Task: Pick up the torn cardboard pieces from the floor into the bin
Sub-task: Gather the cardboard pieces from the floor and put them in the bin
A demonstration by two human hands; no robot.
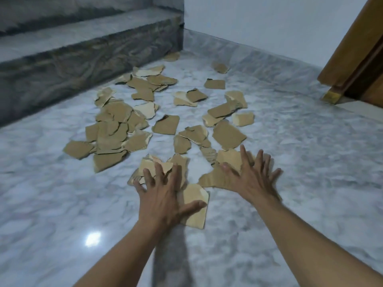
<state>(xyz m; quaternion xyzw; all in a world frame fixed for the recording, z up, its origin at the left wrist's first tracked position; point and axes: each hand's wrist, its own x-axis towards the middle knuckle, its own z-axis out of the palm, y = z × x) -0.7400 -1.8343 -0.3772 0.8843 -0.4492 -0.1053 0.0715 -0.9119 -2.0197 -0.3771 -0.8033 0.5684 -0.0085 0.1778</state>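
Below, both of my bare hands reach out over the near edge of the torn cardboard pieces (165, 125) scattered across the marble floor (300, 154). My left hand (165, 195) is spread wide, fingers splayed and palm down; it lies over a pale piece (198, 206) at the thumb side, with its fingertips over a small heap of scraps (153, 164), and it has closed on nothing. My right hand (251, 179) is likewise fully splayed, palm down, over a broad brown piece (217, 179) and the pale one (229, 160) just beyond it; it too has hold of nothing. Whether either palm actually touches the cardboard I cannot tell, as both hands are slightly blurred.

The remaining pieces lie flat on the floor in loose, overlapping clusters: a dense group to the left near the dark stone step (83, 65), a thinner spread at centre and right, and a few strays toward the corner of the white wall (269, 21). A wooden door frame (356, 59) stands at the far right, well apart from the pieces. No bin or other container appears in the view, so every visible piece sits on the floor.
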